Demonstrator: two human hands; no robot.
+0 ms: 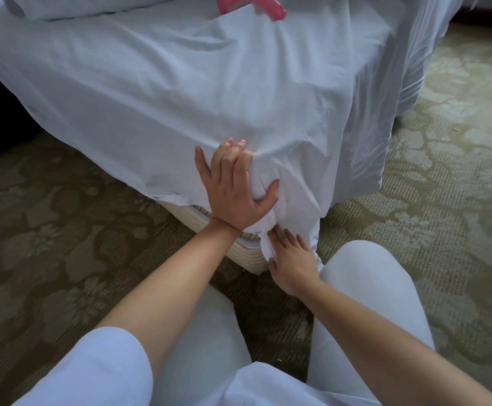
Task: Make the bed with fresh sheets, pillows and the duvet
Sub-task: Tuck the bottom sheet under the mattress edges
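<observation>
While I crouch on the carpet [63,200] at the near corner of the bed, I judge I am at the sheet-tucking step: the white sheet [180,83] is spread over the mattress and hangs down both sides that meet at this corner, but its corner is not yet folded away. My left hand [236,186] has its fingers and thumb curled round a bunched fold of the sheet right at the corner, pressing it against the mattress side. My right hand [290,256] sits just below, fingers fairly straight, pushing the loose tail of the sheet toward the seam above the ribbed bed base [195,218], which shows bare beneath the hem. Next, I think, the tail must go in under the mattress while the upper fold is held taut, then that fold laid down flat; slack here would leave a lumpy corner. Bedding, perhaps a pillow [72,7], lies at the bed's far edge, beside a pink object [253,2] I cannot identify.
</observation>
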